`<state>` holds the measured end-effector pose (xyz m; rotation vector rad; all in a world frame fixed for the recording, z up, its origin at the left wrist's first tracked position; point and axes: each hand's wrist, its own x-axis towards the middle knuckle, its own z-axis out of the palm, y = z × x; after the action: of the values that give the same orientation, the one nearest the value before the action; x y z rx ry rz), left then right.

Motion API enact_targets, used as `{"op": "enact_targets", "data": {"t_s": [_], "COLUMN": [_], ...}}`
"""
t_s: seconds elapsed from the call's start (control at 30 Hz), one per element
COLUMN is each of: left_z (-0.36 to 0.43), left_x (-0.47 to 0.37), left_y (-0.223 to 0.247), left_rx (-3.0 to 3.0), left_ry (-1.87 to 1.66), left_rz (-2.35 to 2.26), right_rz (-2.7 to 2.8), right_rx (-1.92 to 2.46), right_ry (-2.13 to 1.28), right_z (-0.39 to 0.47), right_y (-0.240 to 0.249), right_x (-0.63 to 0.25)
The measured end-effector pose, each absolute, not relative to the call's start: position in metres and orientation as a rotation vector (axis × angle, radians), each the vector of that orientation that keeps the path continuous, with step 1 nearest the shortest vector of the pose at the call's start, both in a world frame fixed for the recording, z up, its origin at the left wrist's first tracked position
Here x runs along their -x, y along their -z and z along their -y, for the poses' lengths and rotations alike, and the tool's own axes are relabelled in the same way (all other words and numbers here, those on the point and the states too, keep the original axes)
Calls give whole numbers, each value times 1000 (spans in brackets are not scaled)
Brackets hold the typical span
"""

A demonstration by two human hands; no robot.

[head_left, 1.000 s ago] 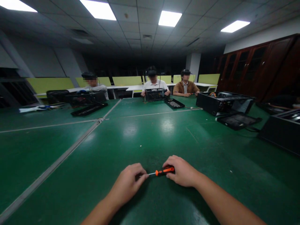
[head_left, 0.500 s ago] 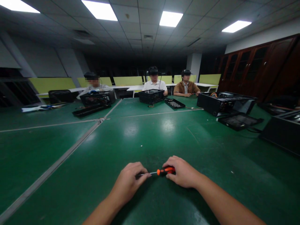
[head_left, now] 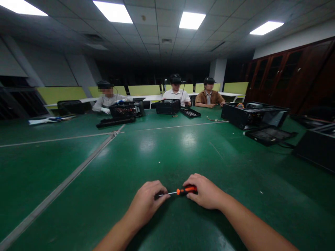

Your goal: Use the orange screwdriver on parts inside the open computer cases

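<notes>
A screwdriver (head_left: 186, 190) with an orange and black handle lies level between my two hands, just over the green table (head_left: 131, 160). Its handle end is in my right hand (head_left: 205, 191), the fingers closed around it. On the other side my left hand (head_left: 148, 198) pinches the thin metal shaft near the tip between thumb and fingers. The shaft's end is mostly hidden by those fingers.
Across the table sit three people behind open black computer cases (head_left: 168, 106), (head_left: 127, 111). At the right stand another open case (head_left: 252, 114) and a detached black panel (head_left: 270, 134). A cable (head_left: 217, 119) lies nearby. A grey seam (head_left: 70, 177) crosses the table on the left.
Across the table, the left person's case and panel have shifted right. The middle person's case and black panel have moved slightly left. My hands hold the screwdriver almost unchanged.
</notes>
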<state>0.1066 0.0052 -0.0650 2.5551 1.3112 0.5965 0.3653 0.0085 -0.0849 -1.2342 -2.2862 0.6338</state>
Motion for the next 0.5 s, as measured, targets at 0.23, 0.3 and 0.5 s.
{"op": "enact_targets", "data": {"t_s": [0.23, 0.3, 0.5], "left_z": [-5, -5, -6], "left_x": [-108, -108, -106], "left_y": [65, 67, 67], "left_rx": [-2589, -2596, -2537], "left_ry": [-535, -518, -542], "left_rz": [-1434, -1424, -1347], "right_rz": [2274, 2273, 2276], "right_rx": [1236, 1230, 1227], "right_ry": [-640, -642, -639], "right_z": [-8, -8, -8], "right_y": [85, 84, 83], "right_x": [-365, -365, -365]}}
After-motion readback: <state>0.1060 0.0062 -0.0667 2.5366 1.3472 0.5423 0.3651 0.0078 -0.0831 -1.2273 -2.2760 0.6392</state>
